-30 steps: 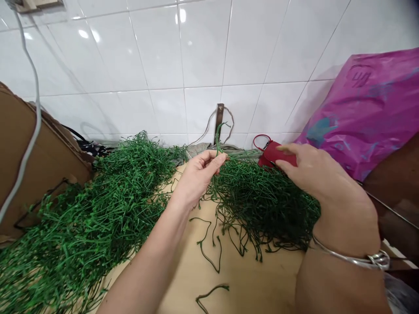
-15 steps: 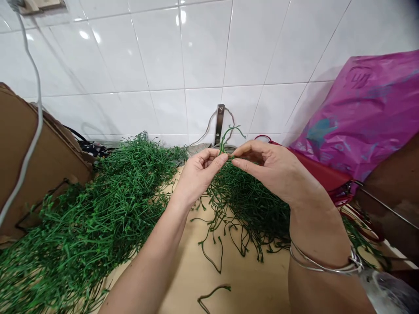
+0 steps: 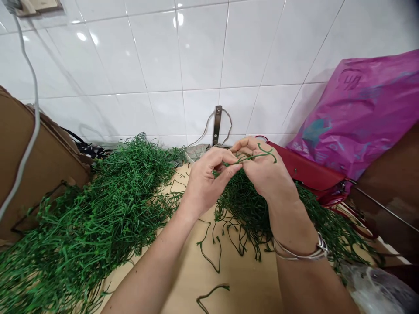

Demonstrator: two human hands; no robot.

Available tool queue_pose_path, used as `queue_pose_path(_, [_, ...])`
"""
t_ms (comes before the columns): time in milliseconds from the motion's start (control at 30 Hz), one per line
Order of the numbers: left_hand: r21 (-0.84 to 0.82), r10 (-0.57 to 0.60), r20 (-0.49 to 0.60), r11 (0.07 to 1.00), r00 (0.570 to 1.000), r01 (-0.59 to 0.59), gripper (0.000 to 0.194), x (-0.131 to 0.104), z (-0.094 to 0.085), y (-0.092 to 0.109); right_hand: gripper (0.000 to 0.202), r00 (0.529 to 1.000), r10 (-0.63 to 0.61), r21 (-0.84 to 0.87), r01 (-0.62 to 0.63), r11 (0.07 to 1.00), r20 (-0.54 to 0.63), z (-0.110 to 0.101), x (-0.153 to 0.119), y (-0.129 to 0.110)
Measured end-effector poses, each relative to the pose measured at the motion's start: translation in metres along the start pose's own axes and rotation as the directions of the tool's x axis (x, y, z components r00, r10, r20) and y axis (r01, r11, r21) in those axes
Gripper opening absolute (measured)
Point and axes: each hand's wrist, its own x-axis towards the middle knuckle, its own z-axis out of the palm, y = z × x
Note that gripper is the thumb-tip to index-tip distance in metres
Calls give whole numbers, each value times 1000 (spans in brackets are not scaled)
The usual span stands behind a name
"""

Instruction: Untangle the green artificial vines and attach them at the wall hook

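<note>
My left hand (image 3: 207,179) pinches a thin green artificial stem (image 3: 262,155) between thumb and fingertips. The stem's forked tip stretches to the right, across my right hand (image 3: 266,176). The fingers of my right hand curl around the stem beside my left fingertips, though they are partly hidden. Beneath both hands lies a dark green heap of similar stems (image 3: 245,200). A larger, brighter heap of stems (image 3: 108,200) spreads along the left side. Two loose bent stems lie nearer to me on the wooden tabletop (image 3: 248,283).
At the far left, a cardboard box (image 3: 42,148) stands behind a hanging white cable (image 3: 35,109). On the right are a red bag (image 3: 314,170), a pink plastic bag (image 3: 366,104) and clear plastic wrap (image 3: 376,288). A white tiled wall (image 3: 157,56) with a metal bracket (image 3: 217,124) closes off the back.
The forked tip, which stood upright above my fingers, now lies over to the right. My right hand has turned and come in behind it, and my left hand has shifted slightly right.
</note>
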Motion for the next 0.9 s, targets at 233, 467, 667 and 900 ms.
queue_pose_path(233, [-140, -263, -133, 959, 956, 245, 12, 2, -9, 3, 11, 969, -178, -274, 220, 936, 172, -8, -6, -5])
queue_pose_path(467, [-467, -378, -160, 843, 912, 267, 21, 8, -15, -2, 14, 948, -142, -393, 250, 885, 284, 0, -11, -17])
queue_pose_path(667, [-478, -434, -272, 836, 859, 270, 24, 12, -27, -13, 22, 878, -219, -514, 434, 740, 426, 23, -22, -32])
queue_pose_path(900, [-392, -442, -684, 894, 581, 218, 28, 16, -93, -34, 27, 733, -326, -337, 599, 726, 597, 31, -46, -64])
